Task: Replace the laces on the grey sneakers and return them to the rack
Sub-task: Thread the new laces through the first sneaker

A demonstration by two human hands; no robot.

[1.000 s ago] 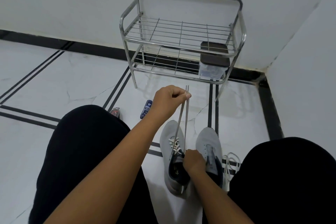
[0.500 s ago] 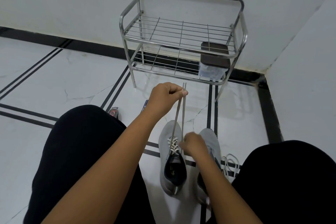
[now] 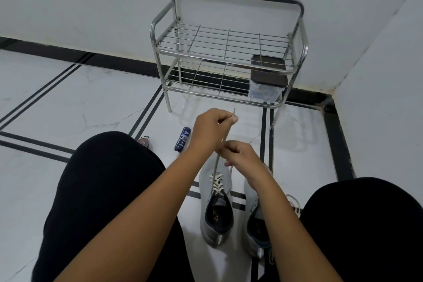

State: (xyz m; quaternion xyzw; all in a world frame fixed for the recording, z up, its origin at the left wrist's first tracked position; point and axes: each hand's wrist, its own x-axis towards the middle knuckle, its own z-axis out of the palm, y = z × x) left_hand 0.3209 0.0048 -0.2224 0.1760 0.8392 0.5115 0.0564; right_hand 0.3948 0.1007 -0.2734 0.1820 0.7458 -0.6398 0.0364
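The floor [image 3: 68, 98] is white marble-look tile with faint grey veins, crossed by paired black stripes and edged in a black border. The rack [image 3: 229, 52] is shiny chrome wire. On its lower shelf a clear box [image 3: 263, 92] wears a dark brown lid. The sneakers [image 3: 206, 190] are pale grey with navy linings; the laces [image 3: 217, 183] are off-white. A small tube [image 3: 182, 138] is dark blue with white print. The trousers [image 3: 103, 190] are black.
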